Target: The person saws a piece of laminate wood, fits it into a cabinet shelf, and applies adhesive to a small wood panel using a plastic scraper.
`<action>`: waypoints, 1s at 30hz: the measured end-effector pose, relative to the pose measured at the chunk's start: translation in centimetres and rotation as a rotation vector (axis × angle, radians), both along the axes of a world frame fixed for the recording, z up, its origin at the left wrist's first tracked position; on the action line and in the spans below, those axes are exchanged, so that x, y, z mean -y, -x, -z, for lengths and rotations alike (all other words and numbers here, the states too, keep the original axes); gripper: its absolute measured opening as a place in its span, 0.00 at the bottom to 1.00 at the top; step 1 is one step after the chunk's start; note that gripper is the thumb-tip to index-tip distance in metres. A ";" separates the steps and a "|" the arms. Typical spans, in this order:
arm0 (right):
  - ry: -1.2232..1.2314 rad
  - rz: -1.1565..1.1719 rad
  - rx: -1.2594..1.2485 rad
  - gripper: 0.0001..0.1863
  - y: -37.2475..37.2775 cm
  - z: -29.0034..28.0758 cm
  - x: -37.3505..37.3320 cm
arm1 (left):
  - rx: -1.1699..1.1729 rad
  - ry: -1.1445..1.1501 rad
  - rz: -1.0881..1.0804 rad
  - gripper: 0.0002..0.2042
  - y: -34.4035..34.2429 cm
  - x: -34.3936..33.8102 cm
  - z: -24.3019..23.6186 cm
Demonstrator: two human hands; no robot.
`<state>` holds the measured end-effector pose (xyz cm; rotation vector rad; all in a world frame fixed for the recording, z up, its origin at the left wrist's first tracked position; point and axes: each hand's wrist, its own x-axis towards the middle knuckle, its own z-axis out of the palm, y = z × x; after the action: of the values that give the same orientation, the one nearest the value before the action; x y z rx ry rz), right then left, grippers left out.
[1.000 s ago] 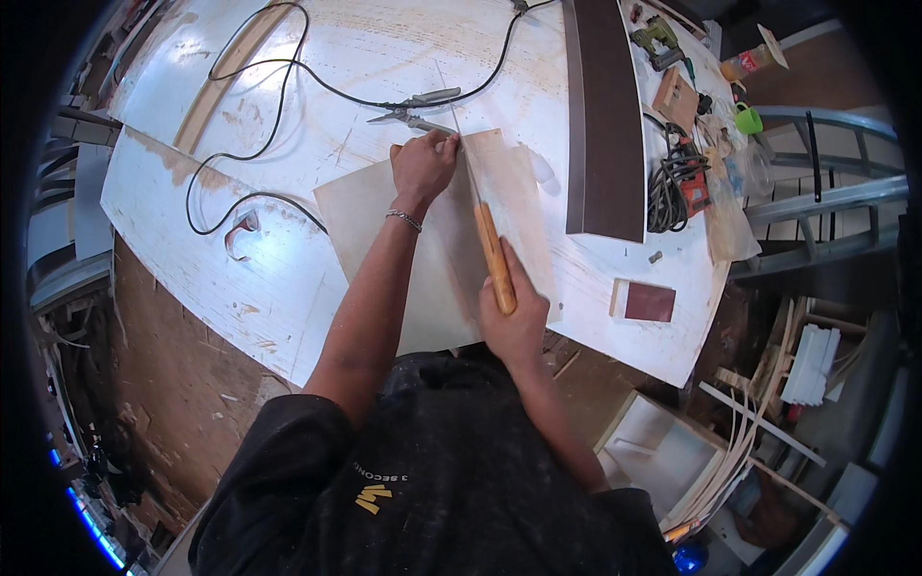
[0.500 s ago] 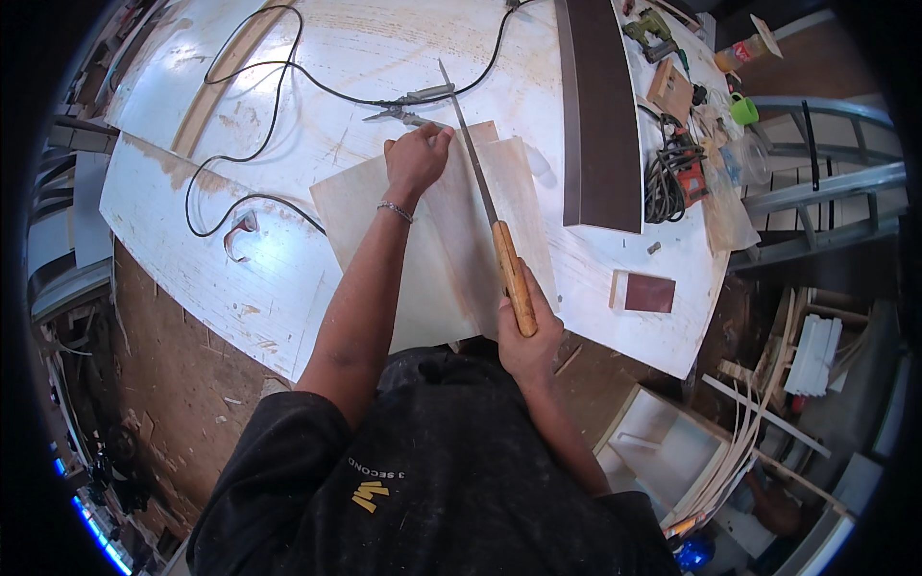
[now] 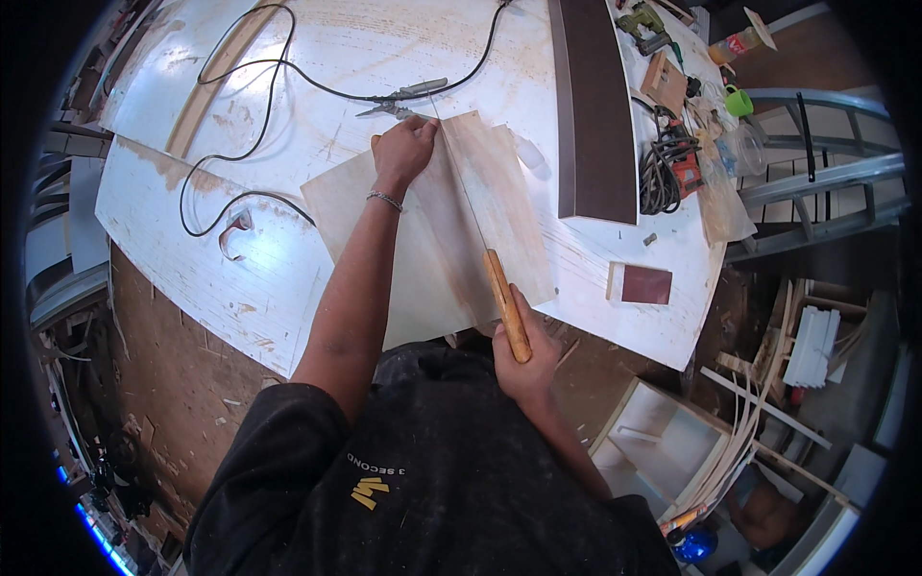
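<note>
My right hand [image 3: 530,357] is closed round the wooden handle [image 3: 509,305] of a long, thin blade [image 3: 462,188], angled away from me over pale thin wood sheets [image 3: 343,219]. My left hand [image 3: 403,147] is on the far part of the sheets beside the blade, fingers bent inward; what lies in them, if anything, is hidden. A small yellowish piece shows at its left side. Just beyond it lie grey-handled pliers [image 3: 417,91] near a black cable [image 3: 321,84].
White worktable [image 3: 163,230] with a wood strip [image 3: 206,104], long dark board [image 3: 592,115], small red block [image 3: 645,283], green drill [image 3: 645,29], red tool with coiled cord [image 3: 685,171] and green cup [image 3: 739,102]. A metal ladder [image 3: 821,180] stands right; an open white box [image 3: 656,437] sits lower right.
My right hand and the handle have moved back toward me, down and slightly right. My left hand appears slightly higher and further left; the whole view has also shifted a little.
</note>
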<state>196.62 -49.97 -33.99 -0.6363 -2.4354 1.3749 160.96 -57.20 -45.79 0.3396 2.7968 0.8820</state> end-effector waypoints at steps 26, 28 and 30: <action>0.031 -0.060 0.026 0.31 2.9 -3.2 -0.4 | 0.012 0.047 -0.068 0.26 1.7 2.3 -0.3; 0.033 -0.065 -0.017 0.31 1.6 -3.2 -0.4 | 0.024 0.062 -0.073 0.26 1.6 2.4 -0.6; 0.084 -0.044 -0.013 0.31 1.4 -3.3 -0.5 | -0.022 0.072 -0.081 0.26 1.1 1.9 -0.9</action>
<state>195.18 -49.50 -30.70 -0.5941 -2.4056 1.5005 159.90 -59.08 -44.94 0.2280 2.8719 0.7964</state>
